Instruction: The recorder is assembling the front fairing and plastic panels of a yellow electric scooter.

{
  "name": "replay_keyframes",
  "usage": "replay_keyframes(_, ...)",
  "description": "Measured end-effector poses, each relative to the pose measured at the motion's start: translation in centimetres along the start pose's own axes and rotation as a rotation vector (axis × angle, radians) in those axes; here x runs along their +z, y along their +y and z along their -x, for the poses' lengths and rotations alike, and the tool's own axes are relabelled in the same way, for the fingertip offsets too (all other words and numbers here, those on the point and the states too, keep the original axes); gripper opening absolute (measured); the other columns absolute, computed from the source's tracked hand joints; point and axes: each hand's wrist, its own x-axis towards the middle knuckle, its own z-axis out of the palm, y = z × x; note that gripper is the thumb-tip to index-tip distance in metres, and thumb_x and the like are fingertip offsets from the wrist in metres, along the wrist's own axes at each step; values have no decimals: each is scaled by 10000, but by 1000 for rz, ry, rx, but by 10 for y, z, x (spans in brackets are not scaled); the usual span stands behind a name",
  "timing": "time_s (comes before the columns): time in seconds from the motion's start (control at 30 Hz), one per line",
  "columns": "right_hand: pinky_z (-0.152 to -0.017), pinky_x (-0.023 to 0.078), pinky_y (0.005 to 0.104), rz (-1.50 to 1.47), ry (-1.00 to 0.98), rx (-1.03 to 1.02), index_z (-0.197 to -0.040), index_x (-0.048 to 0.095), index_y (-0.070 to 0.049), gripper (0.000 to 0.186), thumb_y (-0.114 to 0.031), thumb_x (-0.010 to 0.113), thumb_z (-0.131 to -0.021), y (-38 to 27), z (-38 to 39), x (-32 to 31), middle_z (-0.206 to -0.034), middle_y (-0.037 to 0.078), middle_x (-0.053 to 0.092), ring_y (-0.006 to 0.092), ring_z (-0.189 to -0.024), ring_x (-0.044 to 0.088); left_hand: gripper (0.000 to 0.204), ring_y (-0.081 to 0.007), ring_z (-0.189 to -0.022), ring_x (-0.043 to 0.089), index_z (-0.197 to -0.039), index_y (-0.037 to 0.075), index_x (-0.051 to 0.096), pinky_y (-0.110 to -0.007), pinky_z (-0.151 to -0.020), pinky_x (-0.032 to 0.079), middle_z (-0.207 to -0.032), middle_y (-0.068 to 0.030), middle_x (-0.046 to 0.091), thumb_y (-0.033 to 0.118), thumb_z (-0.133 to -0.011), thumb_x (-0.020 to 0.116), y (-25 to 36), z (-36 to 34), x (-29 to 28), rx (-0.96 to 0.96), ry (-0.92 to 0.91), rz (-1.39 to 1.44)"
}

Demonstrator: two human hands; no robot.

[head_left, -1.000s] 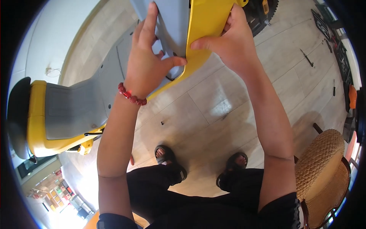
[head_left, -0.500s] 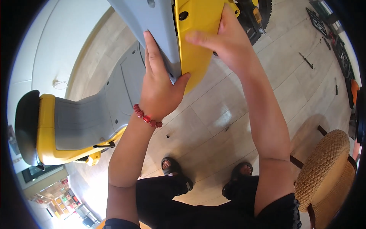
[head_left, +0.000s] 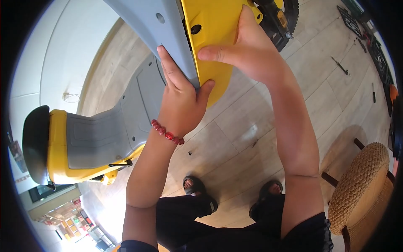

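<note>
1. Yellow panel [head_left: 220, 25] & grey panel [head_left: 163, 35]: top centre of view, side by side, running off the upper edge. Seam btwn them shows a dark gap [head_left: 188, 35] up high; lower down they look to meet.
2. L hand [head_left: 181, 101]: straddles the low end of the seam, fingers straight along grey, thumb on yellow. Can't tell if it's gripping or just pressing.
3. R hand [head_left: 252, 56]: clamped on yellow panel's R side, thumb on the face, fingertips hidden. Hands apart.
4. Step in hand, prob.: lining up/steadying the two panels at the seam. Next move likely calls for even pressure, esp. near the gap, w/ edges kept flush.
5. Around: grey seat [head_left: 94, 140] w/ yellow trim, L; knobbly tyre [head_left: 289, 27], upper R, just past yellow panel.
6. Floor: small dark bit [head_left: 189, 153] nr feet; thin dark tool [head_left: 340, 66] off R. Woven stool [head_left: 359, 189], lower R.
</note>
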Motion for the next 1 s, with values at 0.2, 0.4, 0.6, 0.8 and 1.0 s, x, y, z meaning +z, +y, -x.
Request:
replay_keyframes(0.2, -893, 368, 320, 162, 29, 33, -1182, 286, 19, 709, -35, 730, -632, -15, 11, 12, -1094, 109, 463, 192, -1039, 451, 957, -497, -1187, 249, -1221, -88, -270, -423, -962, 306, -1293, -389, 111, 110, -795, 564, -1, 0, -5, -33, -85, 23)
replay_keyframes(0.4, -869, 389, 312, 180, 139, 170, -1186, 311, 9, 671, -94, 716, -661, -11, 16, 15, -1107, 113, 481, 180, -1024, 473, 952, -464, -1191, 276, -1207, -82, -295, -408, -964, 307, -1293, -375, 137, 94, -801, 547, -2, 0, -6, -49, -113, 68)
replay_keyframes(0.6, -853, 393, 287, 94, 107, 285, -1146, 405, 8, 430, -259, 539, -837, -18, 2, -18, -1098, 84, 504, 142, -1014, 481, 936, -445, -1209, 259, -1230, -105, -237, -396, -981, 279, -1284, -366, 175, 97, -782, 559, 11, -1, -7, -181, -98, 76)
replay_keyframes(0.8, -806, 411, 271, -531, 492, 242, -1097, 494, -9, 432, -371, 336, -921, -15, -32, -22, -1006, 43, 559, 113, -894, 517, 944, -415, -1179, 309, -1295, -103, -45, -396, -972, 285, -1268, -324, 239, 76, -676, 645, 37, -21, -34, 155, 217, -260)
replay_keyframes(1.0, -787, 417, 268, -584, 417, 192, -1061, 530, -25, 369, -327, 390, -902, 2, -37, -11, -969, 37, 573, 119, -862, 528, 1032, -371, -1248, 181, -1311, -88, -20, -403, -1027, 143, -1338, -282, 140, 170, -627, 709, 34, -58, -13, 303, 468, -129)
